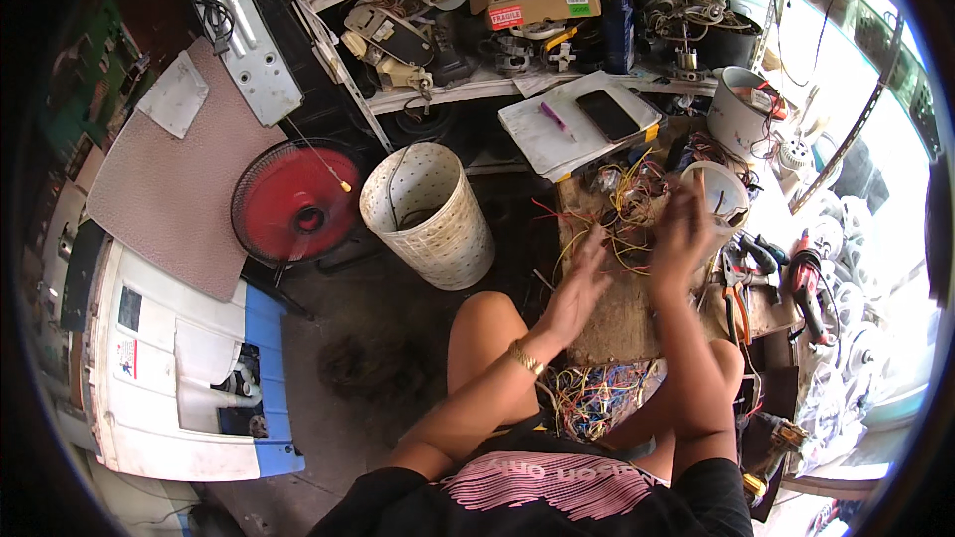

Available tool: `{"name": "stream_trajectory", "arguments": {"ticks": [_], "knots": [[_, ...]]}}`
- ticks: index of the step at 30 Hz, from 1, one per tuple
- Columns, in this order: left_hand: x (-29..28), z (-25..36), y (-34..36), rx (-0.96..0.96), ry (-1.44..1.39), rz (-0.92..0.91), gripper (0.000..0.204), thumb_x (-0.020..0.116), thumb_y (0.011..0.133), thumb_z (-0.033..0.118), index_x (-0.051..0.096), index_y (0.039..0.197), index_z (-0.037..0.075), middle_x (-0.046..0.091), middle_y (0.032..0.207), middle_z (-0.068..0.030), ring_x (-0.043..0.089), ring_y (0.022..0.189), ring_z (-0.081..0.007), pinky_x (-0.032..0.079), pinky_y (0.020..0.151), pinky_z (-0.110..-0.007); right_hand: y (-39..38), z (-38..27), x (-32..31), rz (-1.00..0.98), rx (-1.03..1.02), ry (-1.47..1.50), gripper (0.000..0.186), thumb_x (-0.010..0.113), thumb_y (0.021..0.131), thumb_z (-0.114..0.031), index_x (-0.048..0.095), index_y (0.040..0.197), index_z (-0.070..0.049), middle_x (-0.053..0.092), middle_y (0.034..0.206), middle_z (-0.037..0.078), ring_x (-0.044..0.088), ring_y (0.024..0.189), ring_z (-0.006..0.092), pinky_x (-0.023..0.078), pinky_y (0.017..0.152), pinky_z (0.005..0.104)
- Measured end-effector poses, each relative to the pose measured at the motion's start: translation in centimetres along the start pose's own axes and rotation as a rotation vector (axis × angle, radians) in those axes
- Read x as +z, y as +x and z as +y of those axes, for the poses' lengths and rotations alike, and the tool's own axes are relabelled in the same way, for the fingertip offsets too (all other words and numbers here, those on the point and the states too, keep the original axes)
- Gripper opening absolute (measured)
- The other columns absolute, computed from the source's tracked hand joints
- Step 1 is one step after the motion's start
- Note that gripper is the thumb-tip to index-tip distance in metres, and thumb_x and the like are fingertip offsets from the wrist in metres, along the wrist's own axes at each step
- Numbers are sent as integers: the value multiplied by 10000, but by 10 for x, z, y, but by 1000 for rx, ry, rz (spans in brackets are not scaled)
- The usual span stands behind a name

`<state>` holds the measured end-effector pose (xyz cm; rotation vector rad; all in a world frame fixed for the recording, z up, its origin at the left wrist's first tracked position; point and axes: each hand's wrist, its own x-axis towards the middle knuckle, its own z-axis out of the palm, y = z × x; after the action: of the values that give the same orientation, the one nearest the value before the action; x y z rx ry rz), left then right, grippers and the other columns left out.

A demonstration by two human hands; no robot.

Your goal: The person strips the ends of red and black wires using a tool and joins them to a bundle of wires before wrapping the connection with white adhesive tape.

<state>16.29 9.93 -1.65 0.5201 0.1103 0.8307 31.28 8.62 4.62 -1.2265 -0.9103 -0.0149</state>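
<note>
The wooden surface (619, 326) is carrying tangled coloured wires (631, 197); a white plastic tub (734, 201) is showing just beside them, partly behind the right grip (684, 229), which is blurring, so I cannot tell whether it's pinching anything; the left grip (577, 288) is hovering at the surface's left edge, fingers opened out; orange-handled pliers (733, 290) are lying rightward.

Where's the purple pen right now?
In the head view, the purple pen is in the upper part, right of centre, lying on the flat white-topped case just left of the black phone.
</note>
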Motion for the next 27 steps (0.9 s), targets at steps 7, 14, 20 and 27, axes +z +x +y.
{"name": "stream_trajectory", "arguments": {"ticks": [7,14,20,27], "knots": [[-168,-10,61,36,1744,615,467,552,919,289,503,1278,-6,493,1323,-241,474,1233,-383,414,986,-438,75,26,-53,-113,-380,-682,297,557,840,-31,584,1135,-15,586,1165,193,509,1129,391,383,975,415],[-114,32,66,177,2000,324,186,515,921,194,616,926,37,652,958,-191,614,923,-382,481,767,-497,1,49,-27,-318,-116,-329,319,591,755,26,572,1073,-4,554,1128,207,546,1066,380,436,913,400],[-31,112,97,471,1306,133,257,479,995,234,667,979,60,378,621,107,318,536,-25,278,497,-201,-77,131,-27,-668,-165,-898,705,641,825,-228,327,1413,2,284,1478,235,290,1352,411,234,1115,504],[60,184,74,302,956,83,251,471,1006,257,627,1054,66,635,942,6,563,714,-43,411,553,-177,-84,144,-31,-781,-176,-1096,697,607,867,-296,332,1418,30,228,1529,208,203,1414,382,167,1146,519]]}}
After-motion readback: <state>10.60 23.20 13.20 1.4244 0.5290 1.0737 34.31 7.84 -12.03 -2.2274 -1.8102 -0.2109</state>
